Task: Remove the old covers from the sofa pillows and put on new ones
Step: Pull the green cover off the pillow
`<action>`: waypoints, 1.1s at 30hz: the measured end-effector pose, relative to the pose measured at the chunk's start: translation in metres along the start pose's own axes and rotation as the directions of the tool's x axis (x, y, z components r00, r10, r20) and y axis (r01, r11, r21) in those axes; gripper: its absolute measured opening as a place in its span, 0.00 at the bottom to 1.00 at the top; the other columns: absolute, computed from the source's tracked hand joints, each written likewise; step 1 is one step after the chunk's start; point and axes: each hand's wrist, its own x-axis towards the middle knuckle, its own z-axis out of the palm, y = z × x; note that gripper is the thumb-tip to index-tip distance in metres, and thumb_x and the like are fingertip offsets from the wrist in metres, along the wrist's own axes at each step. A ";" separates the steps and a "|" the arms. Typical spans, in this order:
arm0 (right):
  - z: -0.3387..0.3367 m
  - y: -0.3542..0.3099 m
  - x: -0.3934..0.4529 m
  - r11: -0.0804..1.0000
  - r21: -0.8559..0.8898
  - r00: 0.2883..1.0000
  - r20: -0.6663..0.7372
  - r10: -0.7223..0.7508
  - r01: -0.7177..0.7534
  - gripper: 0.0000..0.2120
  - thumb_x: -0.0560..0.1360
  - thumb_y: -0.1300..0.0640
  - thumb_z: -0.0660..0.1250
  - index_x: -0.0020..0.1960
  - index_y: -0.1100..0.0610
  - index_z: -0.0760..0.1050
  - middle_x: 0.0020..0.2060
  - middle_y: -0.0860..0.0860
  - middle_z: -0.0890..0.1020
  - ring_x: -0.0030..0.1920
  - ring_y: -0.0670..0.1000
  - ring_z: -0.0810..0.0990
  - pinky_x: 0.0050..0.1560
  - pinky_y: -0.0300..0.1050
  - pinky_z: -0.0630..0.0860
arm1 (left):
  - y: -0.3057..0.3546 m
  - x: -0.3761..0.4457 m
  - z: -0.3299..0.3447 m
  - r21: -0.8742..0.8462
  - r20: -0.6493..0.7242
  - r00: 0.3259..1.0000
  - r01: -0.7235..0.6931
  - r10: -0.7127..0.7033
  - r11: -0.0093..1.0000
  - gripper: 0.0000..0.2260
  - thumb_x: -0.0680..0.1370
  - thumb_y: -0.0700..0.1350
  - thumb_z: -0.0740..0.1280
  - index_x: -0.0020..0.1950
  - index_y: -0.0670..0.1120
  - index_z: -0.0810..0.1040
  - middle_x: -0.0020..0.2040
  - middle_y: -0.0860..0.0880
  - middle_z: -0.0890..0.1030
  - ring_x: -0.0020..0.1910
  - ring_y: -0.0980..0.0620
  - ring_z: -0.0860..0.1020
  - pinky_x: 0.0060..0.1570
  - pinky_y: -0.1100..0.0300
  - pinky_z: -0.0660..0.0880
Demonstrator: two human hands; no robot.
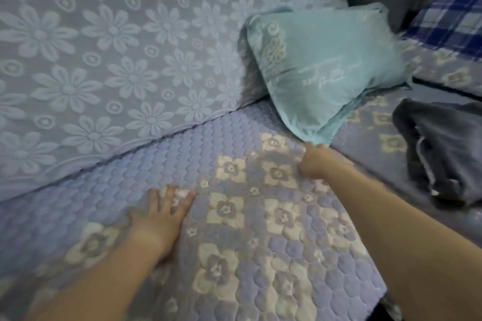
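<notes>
Quilted floral sofa seat (pixel 234 216) is pressed by the left hand (pixel 161 216), fingers spread; the teal pillow (pixel 326 68) corner is pinched by the right hand (pixel 313 161).

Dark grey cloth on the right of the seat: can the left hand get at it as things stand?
Probably not directly. The left hand lies flat on the seat far left of the dark grey cloth, with the right hand and forearm between them.
</notes>
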 end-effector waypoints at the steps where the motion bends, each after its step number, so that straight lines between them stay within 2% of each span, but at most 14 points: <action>1: 0.016 -0.009 0.024 0.999 0.042 0.998 -0.063 0.025 -0.023 0.33 0.80 0.54 0.62 0.79 0.57 0.50 0.76 0.60 0.57 0.72 0.64 0.64 0.57 0.52 0.71 | -0.003 0.007 0.007 -0.004 0.007 1.000 -0.017 0.017 1.000 0.43 0.83 0.42 0.59 0.75 0.62 0.23 0.76 0.46 0.22 0.78 0.34 0.32 0.70 0.24 0.52; 4: 0.043 -0.022 0.077 0.980 0.191 0.935 -0.335 0.115 -0.052 0.32 0.80 0.53 0.58 0.80 0.60 0.50 0.76 0.63 0.60 0.74 0.68 0.60 0.71 0.61 0.61 | -0.009 0.015 0.013 -0.018 -0.006 0.999 -0.053 0.053 0.998 0.52 0.78 0.41 0.65 0.71 0.63 0.19 0.74 0.46 0.20 0.76 0.34 0.28 0.70 0.24 0.44; 6: 0.060 -0.028 0.114 0.977 0.193 0.869 -0.465 0.170 -0.088 0.28 0.79 0.52 0.58 0.75 0.63 0.61 0.70 0.65 0.69 0.69 0.69 0.67 0.67 0.62 0.66 | -0.016 0.023 0.020 0.004 -0.007 0.999 -0.045 0.045 0.999 0.54 0.76 0.40 0.66 0.71 0.63 0.19 0.74 0.46 0.19 0.75 0.35 0.25 0.70 0.24 0.40; 8: 0.064 -0.026 0.132 0.989 0.147 0.830 -0.549 0.100 -0.022 0.21 0.75 0.55 0.57 0.62 0.67 0.74 0.59 0.68 0.78 0.61 0.70 0.75 0.60 0.59 0.72 | -0.015 0.023 0.020 -0.001 0.006 0.998 -0.062 0.062 0.998 0.55 0.75 0.38 0.66 0.71 0.63 0.19 0.73 0.46 0.18 0.74 0.35 0.23 0.69 0.24 0.36; 10: 0.064 -0.030 0.134 0.985 0.169 0.811 -0.578 0.086 0.016 0.14 0.74 0.63 0.59 0.54 0.69 0.76 0.52 0.69 0.79 0.57 0.70 0.77 0.57 0.60 0.74 | -0.018 0.024 0.026 0.001 -0.004 0.998 -0.063 0.063 0.998 0.55 0.75 0.38 0.66 0.70 0.63 0.18 0.73 0.46 0.18 0.73 0.35 0.22 0.69 0.24 0.34; 14: 0.061 -0.048 0.091 0.952 0.295 0.747 -0.651 0.137 0.083 0.09 0.76 0.69 0.57 0.52 0.68 0.73 0.51 0.69 0.77 0.56 0.68 0.74 0.56 0.62 0.70 | -0.020 0.021 0.029 -0.041 -0.051 0.997 -0.060 0.058 0.997 0.52 0.76 0.38 0.63 0.71 0.63 0.19 0.72 0.47 0.17 0.73 0.36 0.22 0.69 0.25 0.34; 18: 0.050 -0.061 0.010 0.938 0.155 0.766 -0.626 -0.149 0.309 0.07 0.71 0.71 0.59 0.45 0.63 0.71 0.44 0.64 0.76 0.47 0.65 0.74 0.43 0.56 0.65 | -0.017 0.004 0.020 -0.121 -0.060 0.996 -0.073 0.066 0.990 0.47 0.79 0.37 0.60 0.74 0.65 0.23 0.77 0.48 0.23 0.76 0.40 0.26 0.71 0.26 0.37; 21: 0.015 -0.060 -0.056 0.863 -0.061 0.607 -0.685 -0.401 0.502 0.15 0.66 0.74 0.62 0.39 0.56 0.63 0.39 0.59 0.73 0.39 0.62 0.72 0.36 0.51 0.60 | -0.024 -0.030 0.015 -0.206 -0.034 0.995 -0.095 0.090 0.974 0.40 0.82 0.40 0.56 0.79 0.64 0.32 0.81 0.52 0.31 0.80 0.41 0.34 0.76 0.32 0.44; 23: -0.032 -0.064 -0.094 0.872 -0.032 0.583 -0.732 -0.354 0.489 0.10 0.72 0.71 0.62 0.39 0.58 0.66 0.43 0.60 0.74 0.42 0.62 0.72 0.38 0.54 0.67 | -0.033 -0.064 0.018 -0.233 0.011 0.989 -0.142 0.149 0.962 0.36 0.82 0.44 0.57 0.82 0.60 0.39 0.83 0.49 0.38 0.82 0.41 0.42 0.79 0.41 0.48; 25: -0.085 -0.072 -0.131 0.899 0.119 0.634 -0.748 -0.198 0.422 0.07 0.77 0.67 0.57 0.42 0.59 0.68 0.42 0.59 0.76 0.44 0.61 0.75 0.42 0.54 0.70 | -0.046 -0.098 0.023 -0.305 -0.015 0.987 -0.159 0.162 0.939 0.34 0.81 0.50 0.61 0.83 0.55 0.47 0.83 0.46 0.50 0.81 0.42 0.52 0.78 0.49 0.52; 26: -0.112 -0.078 -0.151 0.906 0.143 0.628 -0.763 -0.156 0.399 0.07 0.78 0.66 0.55 0.43 0.58 0.68 0.39 0.57 0.75 0.43 0.60 0.75 0.42 0.53 0.69 | -0.054 -0.113 0.021 -0.361 -0.044 0.988 -0.155 0.149 0.920 0.37 0.79 0.53 0.63 0.83 0.52 0.47 0.83 0.45 0.54 0.80 0.44 0.56 0.77 0.51 0.55; 28: -0.159 -0.087 -0.182 0.886 0.211 0.573 -0.816 -0.073 0.413 0.07 0.77 0.66 0.53 0.44 0.58 0.67 0.38 0.55 0.73 0.41 0.58 0.73 0.40 0.52 0.66 | -0.064 -0.130 -0.005 -0.507 -0.092 0.992 -0.117 0.081 0.854 0.44 0.77 0.59 0.66 0.83 0.52 0.40 0.83 0.44 0.50 0.81 0.44 0.56 0.77 0.51 0.58; 30: -0.211 -0.098 -0.224 0.817 0.304 0.456 -0.888 0.056 0.490 0.09 0.76 0.67 0.52 0.45 0.60 0.69 0.39 0.57 0.76 0.41 0.59 0.73 0.39 0.54 0.68 | -0.072 -0.160 -0.065 -0.618 -0.340 0.939 -0.187 -0.044 0.764 0.46 0.77 0.59 0.69 0.82 0.55 0.39 0.83 0.44 0.44 0.81 0.44 0.52 0.77 0.49 0.58; 33: -0.278 -0.114 -0.286 0.722 0.323 0.306 -0.938 0.161 0.612 0.10 0.81 0.64 0.53 0.46 0.59 0.72 0.40 0.55 0.76 0.41 0.57 0.71 0.39 0.49 0.62 | -0.074 -0.224 -0.169 -0.653 -0.639 0.755 -0.430 -0.148 0.624 0.53 0.71 0.66 0.73 0.81 0.61 0.38 0.82 0.48 0.42 0.82 0.45 0.45 0.78 0.43 0.53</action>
